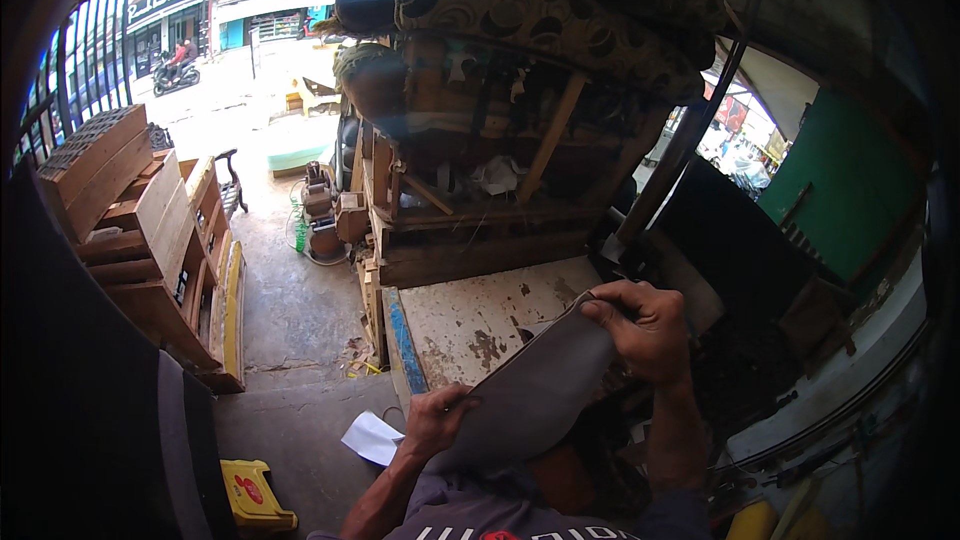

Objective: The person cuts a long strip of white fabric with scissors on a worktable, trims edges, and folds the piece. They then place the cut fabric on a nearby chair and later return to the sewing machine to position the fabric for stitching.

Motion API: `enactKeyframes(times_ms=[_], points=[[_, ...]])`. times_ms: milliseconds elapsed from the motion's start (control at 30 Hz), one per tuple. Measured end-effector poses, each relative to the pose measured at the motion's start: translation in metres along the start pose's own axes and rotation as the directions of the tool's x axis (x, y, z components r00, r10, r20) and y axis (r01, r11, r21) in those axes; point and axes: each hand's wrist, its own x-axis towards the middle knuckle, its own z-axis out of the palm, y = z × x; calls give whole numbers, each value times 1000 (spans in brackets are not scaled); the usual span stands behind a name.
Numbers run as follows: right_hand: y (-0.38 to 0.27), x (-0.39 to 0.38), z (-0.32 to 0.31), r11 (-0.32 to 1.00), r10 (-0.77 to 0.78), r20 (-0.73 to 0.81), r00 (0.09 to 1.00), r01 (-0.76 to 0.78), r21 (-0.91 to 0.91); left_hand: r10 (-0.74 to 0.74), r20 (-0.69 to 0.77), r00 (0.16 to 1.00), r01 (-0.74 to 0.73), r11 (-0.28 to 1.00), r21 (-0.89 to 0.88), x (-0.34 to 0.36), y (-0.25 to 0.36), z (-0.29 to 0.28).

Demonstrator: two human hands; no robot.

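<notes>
A limp grey sheet [540, 390] that looks like upholstery fabric or vinyl hangs between my two hands, its upper edge stretched taut. My left hand [438, 420] pinches the lower left end of that edge. Higher up and to the right, my right hand [645, 325] grips the other end, thumb on top. Below the edge, the material drapes toward my body. Just beyond it lies a worn white tabletop [470, 325] with peeling patches and a blue left edge. The sheet covers part of the tabletop's near side.
A sofa frame [500, 210] with patterned cushions [530, 5] piled above stands behind the tabletop. Wooden furniture frames [165, 230] are at left. A yellow stool [255, 495] and a white sheet [372, 437] lie low left. A dark post [700, 130] rises at right.
</notes>
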Motion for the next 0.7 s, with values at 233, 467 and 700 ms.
enactKeyframes(times_ms=[233, 467, 700], points=[[20, 14, -20, 999, 34, -13, 999, -34, -18, 9, -15, 1000, -10, 999, -37, 16, -11, 26], [75, 46, -51, 988, 51, -96, 994, -37, 149, -90, -182, 979, 107, 991, 83, -7, -39, 63], [182, 65, -75, 968, 55, -63, 997, -38, 248, -108, -114, 988, 134, 960, 248, 18, -56, 91]])
